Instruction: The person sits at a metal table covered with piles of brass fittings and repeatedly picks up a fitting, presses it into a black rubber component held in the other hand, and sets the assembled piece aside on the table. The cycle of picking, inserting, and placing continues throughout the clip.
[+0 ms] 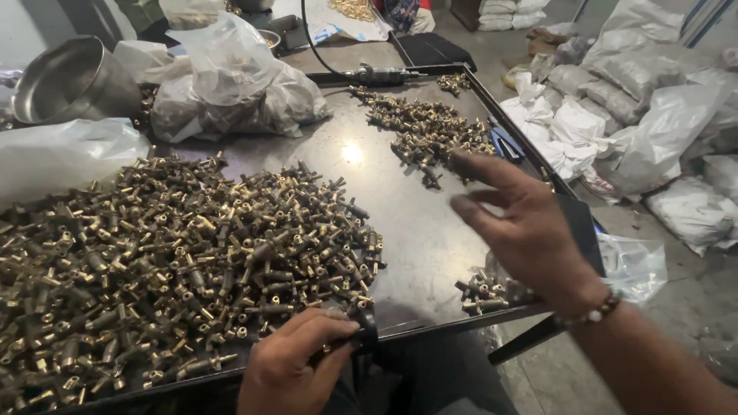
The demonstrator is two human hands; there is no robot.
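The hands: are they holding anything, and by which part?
The left hand pinches a small dark part at the table's near edge; which end it holds can't be told. The right hand is open in the air, holding nothing.

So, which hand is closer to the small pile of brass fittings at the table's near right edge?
Right. The right hand hovers just above that small pile; the left hand is off to its left, at the table's front edge, pinching a dark object.

Dull brass is seen in the heaped fittings (177, 261); the desk (369, 192) is dark, glossy sheet metal; bags (231, 77) are crinkled translucent plastic; the bowl (69, 81) is brushed steel.
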